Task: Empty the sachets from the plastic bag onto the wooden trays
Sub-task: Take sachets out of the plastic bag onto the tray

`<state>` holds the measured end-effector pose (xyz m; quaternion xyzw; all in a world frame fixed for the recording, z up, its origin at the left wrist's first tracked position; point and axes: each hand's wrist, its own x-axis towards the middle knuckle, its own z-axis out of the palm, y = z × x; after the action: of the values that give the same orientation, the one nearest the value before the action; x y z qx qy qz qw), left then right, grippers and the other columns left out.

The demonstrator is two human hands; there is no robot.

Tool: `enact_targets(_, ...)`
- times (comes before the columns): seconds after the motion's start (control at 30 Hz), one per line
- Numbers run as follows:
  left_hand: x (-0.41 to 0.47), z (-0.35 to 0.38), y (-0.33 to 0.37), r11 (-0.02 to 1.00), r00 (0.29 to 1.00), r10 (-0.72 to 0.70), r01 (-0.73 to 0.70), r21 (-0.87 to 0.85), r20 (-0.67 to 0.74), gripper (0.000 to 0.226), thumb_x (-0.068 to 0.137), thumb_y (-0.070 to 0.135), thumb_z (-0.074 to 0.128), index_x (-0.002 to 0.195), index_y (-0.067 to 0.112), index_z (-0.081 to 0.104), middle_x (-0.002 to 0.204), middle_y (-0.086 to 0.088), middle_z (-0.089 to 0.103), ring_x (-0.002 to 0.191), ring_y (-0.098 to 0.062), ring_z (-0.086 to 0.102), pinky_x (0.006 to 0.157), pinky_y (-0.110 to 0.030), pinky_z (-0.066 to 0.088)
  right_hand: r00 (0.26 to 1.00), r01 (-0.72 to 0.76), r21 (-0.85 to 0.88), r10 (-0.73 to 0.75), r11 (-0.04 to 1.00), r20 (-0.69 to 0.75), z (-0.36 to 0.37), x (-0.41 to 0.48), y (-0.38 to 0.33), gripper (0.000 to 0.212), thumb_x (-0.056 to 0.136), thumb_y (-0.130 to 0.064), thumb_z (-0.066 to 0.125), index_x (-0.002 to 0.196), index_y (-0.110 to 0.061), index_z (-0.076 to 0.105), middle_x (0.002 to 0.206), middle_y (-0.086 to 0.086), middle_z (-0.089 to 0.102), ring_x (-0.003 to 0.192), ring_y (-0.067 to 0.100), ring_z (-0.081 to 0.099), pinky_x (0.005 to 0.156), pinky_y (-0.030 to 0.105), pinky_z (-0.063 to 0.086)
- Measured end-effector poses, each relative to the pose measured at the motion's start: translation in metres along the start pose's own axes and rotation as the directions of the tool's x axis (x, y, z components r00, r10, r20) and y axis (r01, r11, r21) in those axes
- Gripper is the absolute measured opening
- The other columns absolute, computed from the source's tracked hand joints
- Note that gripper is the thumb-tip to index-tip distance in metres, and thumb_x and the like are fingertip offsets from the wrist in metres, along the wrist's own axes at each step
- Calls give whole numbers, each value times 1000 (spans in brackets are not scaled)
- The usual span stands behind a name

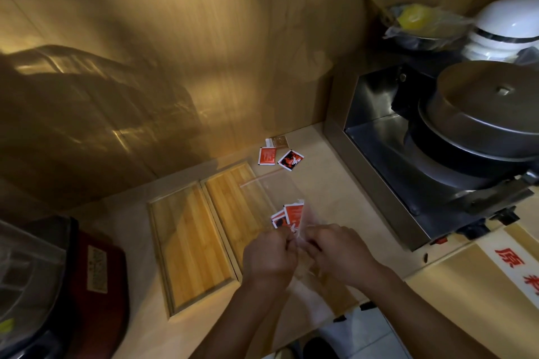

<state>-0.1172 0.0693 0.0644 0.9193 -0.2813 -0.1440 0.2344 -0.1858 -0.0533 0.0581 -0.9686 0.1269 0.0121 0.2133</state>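
Clear plastic zip bag (274,192) w/ a red seal strip lies across the right bamboo tray (233,201) and the counter (320,183), mouth pointing away from the person. Both hands grip its near end: left hand (269,256) is closed, fingers pinched on the bag's bottom edge; right hand (339,253) likewise curled and pinching the plastic just beside it. A few red-and-white sachets (290,214) sit inside the bag, bunched right by the fingertips. Three more sachets (277,153) lie loose on the counter near the wall, beyond the bag's mouth, off the trays. Left bamboo tray (189,245) sits just beside the right one, nothing on it. Steel machine w/ a round grey lid (481,114) stands at right; dark red appliance (96,280) at lower left.
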Motion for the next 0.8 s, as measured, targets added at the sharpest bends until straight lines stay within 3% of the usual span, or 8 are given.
enact_targets(0.13,-4,-8,-5,995,992,-99,101,21,-83,20,84,30,47,78,17,60,82,-8,70,78,-29,64,55,-28,33,989,-129,36,132,991,-70,-5,-4,8,33,86,-48,41,81,-23,63,80,7,69,71,29,62,54,25,36)
enact_targets(0.23,-6,-11,-9,982,974,-186,180,-59,-127,6,81,22,50,77,24,54,83,-2,68,73,-23,61,47,-25,28,966,-250,119,257,961,-44,-9,-5,11,37,84,-38,48,49,-29,38,64,4,58,63,26,54,49,25,28)
enact_targets(0.3,-5,-10,-9,988,992,-86,73,-135,-92,21,79,13,52,95,27,56,98,3,64,80,-16,58,51,-25,39,980,-199,67,200,978,-1,-6,-5,11,32,83,-36,47,54,-26,38,71,6,61,63,24,54,53,27,31)
enact_targets(0.37,-3,-8,-7,977,998,55,-57,-206,-15,38,79,6,54,108,32,59,104,5,65,89,-15,60,67,-31,51,993,-108,8,107,994,57,-5,-6,7,17,84,-34,48,68,-27,50,88,8,67,72,26,60,58,28,36)
enact_targets(0.43,0,-6,-5,979,993,117,-114,-167,7,31,80,10,56,102,30,65,95,3,72,85,-17,64,71,-32,52,998,-42,-15,43,999,51,-4,-6,6,10,84,-33,48,89,-28,56,102,4,67,85,26,64,67,32,44)
enact_targets(0.5,2,-3,-6,985,990,138,-138,-108,-13,18,83,21,56,97,25,68,90,1,74,82,-18,65,69,-32,51,1000,-5,-43,4,999,-28,-3,-6,6,23,85,-36,48,105,-28,53,106,0,66,91,25,64,71,33,47)
enact_targets(0.67,1,0,-6,988,984,147,-150,-33,-100,22,87,36,50,80,19,63,81,-5,71,75,-23,64,57,-28,35,964,137,-213,-180,967,-195,-12,-5,1,21,78,-36,53,76,-21,67,63,1,69,52,20,65,41,24,44)
enact_targets(0.8,0,-8,-3,997,985,80,-76,30,-151,28,85,40,48,78,17,63,76,-6,71,72,-25,64,56,-27,32,973,49,-120,-75,992,-217,-18,-6,3,20,81,-32,58,69,-17,65,66,5,70,57,28,64,48,30,45)
